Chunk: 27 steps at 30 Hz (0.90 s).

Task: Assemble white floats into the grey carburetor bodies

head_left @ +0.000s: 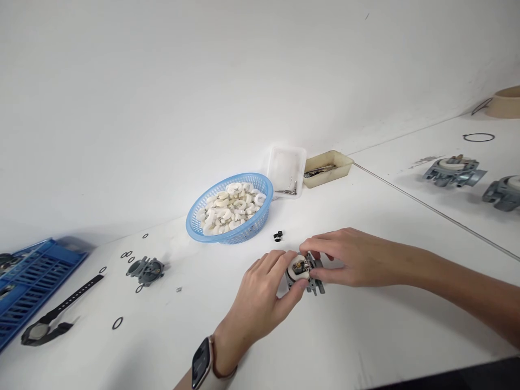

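Observation:
A grey metal carburetor lies on the white table between both hands, its inner side facing up. Set in it is a white ring-shaped float around a brass-coloured jet. My left hand, wearing a smartwatch, is closed around the float side, thumb and fingers at opposite edges. At the other side, my right hand pinches near the float's hinge end; whether a small pin is between its fingertips cannot be made out. Just beyond the hands lies a small black part.
A blue basket of white floats stands behind, beside a white tray and a yellowish tray holding thin metal pieces. More carburetors sit at right, another carburetor at left. A wristwatch, rubber rings and a blue crate lie left.

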{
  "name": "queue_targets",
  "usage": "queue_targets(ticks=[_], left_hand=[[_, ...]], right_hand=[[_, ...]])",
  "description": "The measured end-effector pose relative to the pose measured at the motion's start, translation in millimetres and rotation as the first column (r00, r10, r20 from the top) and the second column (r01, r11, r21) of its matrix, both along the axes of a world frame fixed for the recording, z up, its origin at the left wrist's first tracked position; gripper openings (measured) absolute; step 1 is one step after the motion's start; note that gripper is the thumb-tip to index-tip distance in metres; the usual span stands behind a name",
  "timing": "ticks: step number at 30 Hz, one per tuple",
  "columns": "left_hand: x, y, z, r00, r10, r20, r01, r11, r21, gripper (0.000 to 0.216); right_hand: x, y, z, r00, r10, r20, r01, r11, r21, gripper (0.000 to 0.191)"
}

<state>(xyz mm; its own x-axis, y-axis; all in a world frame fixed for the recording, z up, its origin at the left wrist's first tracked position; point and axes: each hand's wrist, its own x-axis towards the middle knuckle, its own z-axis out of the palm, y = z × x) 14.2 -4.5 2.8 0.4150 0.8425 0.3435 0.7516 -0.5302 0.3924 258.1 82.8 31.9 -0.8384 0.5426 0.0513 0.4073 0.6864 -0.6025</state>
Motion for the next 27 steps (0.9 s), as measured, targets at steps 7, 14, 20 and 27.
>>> queue_targets(ticks=[7,14,20,27], left_hand=[[1.3,1.3,1.1,1.000,0.004,0.004,-0.004,1.000,0.012,0.031],[1.2,0.2,0.9,1.000,0.006,0.004,-0.006,1.000,0.004,0.031],[1.0,0.2,0.9,1.000,0.005,0.007,-0.005,1.000,-0.004,0.031],[1.4,1.0,1.2,1.000,0.005,0.006,-0.005,1.000,0.001,0.031]], right_hand=[[-1.0,-0.1,0.5,1.000,-0.002,0.006,0.001,1.000,0.008,0.018],[-1.9,-0.1,0.3,1.000,0.002,-0.004,-0.002,1.000,0.017,0.017],[-1.8,-0.8,-0.5,1.000,0.003,-0.007,-0.003,1.000,0.024,0.021],[-1.0,-1.2,0.8,1.000,-0.001,0.002,0.000,1.000,0.020,0.022]])
